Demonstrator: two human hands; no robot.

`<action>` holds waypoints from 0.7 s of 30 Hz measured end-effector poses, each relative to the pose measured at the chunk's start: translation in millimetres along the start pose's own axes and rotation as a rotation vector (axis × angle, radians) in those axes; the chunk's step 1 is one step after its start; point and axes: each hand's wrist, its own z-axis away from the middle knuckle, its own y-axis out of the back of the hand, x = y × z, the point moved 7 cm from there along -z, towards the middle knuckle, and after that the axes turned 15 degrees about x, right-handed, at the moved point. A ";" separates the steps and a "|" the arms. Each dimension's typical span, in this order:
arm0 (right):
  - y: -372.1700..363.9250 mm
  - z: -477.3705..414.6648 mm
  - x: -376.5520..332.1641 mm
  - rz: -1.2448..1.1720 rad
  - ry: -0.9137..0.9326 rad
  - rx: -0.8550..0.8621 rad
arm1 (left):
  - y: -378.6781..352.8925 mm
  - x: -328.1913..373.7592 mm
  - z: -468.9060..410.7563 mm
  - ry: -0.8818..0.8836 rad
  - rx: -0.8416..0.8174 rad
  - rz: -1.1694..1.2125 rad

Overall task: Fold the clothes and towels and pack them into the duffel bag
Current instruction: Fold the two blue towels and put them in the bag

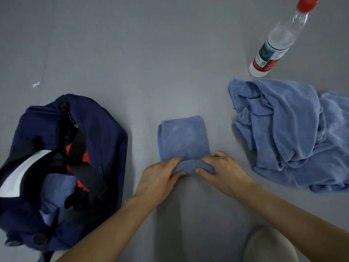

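A small blue towel (184,138) lies folded into a narrow strip on the grey surface in the middle. Its near end is curled up into a roll. My left hand (159,178) grips the left side of that roll and my right hand (223,172) grips the right side. The navy duffel bag (105,140) lies open at the left, with black straps across its mouth; blue, white and red cloth shows inside. A larger blue towel (290,133) lies crumpled at the right, apart from both hands.
A clear plastic bottle (277,40) with a red cap stands at the back right, just beyond the crumpled towel. A small white scrap (36,84) lies on the grey surface (151,63) behind the bag. My knee (270,244) shows at the bottom right.
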 end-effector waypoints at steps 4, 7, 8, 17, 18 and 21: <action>-4.2 9.0 12.1 0.006 -0.207 -0.110 | -3.0 -7.0 3.0 0.232 -0.119 0.026; -4.9 5.8 7.1 0.142 -0.151 -0.004 | -2.1 -12.9 -4.0 0.403 0.016 0.040; -3.2 4.3 0.5 0.210 -0.059 0.062 | -2.9 -12.2 -6.6 0.422 0.048 0.017; -25.0 27.9 -3.5 0.422 0.414 0.007 | -5.4 16.0 -15.6 -0.051 0.210 -0.161; -25.6 25.5 -1.9 0.404 0.398 -0.001 | -9.0 22.5 -11.1 -0.144 0.188 -0.109; -23.1 14.7 -0.1 0.326 0.383 -0.023 | -26.3 16.0 0.6 -0.194 0.002 -0.014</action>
